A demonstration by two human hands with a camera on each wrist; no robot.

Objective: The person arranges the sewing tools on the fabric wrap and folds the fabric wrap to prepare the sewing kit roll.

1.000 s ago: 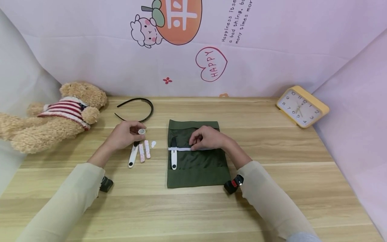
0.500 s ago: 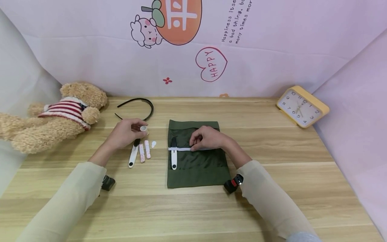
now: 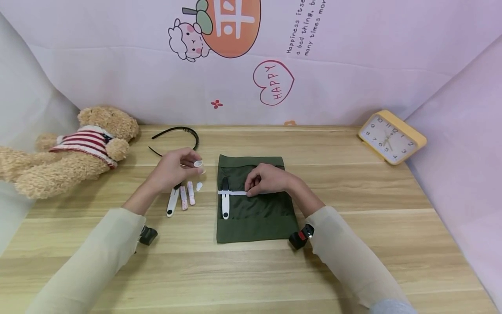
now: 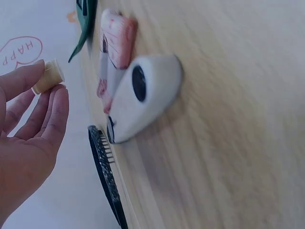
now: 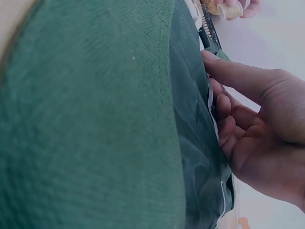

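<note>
My left hand (image 3: pixel 172 171) pinches a small spool of pale yellow thread (image 4: pixel 49 78) with white ends between thumb and fingers, raised over the table. Beneath it lie a white-handled tool (image 3: pixel 172 204) with a black tip, two pink-and-white strips (image 3: pixel 191 193) and a small white piece (image 3: pixel 199 186). A dark green fabric organizer (image 3: pixel 255 231) lies flat and unfolded. Across its middle runs a white elastic band (image 3: pixel 236 193), which my right hand (image 3: pixel 270 179) pinches with thumb and fingertips. Another white tool with a black tip (image 3: pixel 225 205) is tucked under the band's left end.
A black toothed headband (image 3: pixel 195 136) lies behind my left hand. At the far left a teddy bear (image 3: pixel 86 148) in a striped shirt reclines on the table. A yellow clock (image 3: pixel 392 137) stands at the back right, before the printed backdrop (image 3: pixel 333 96).
My left hand has moved rightward and slightly back with the thread spool, toward the green organizer. The right hand keeps its pinch on the elastic band, nearly still.
</note>
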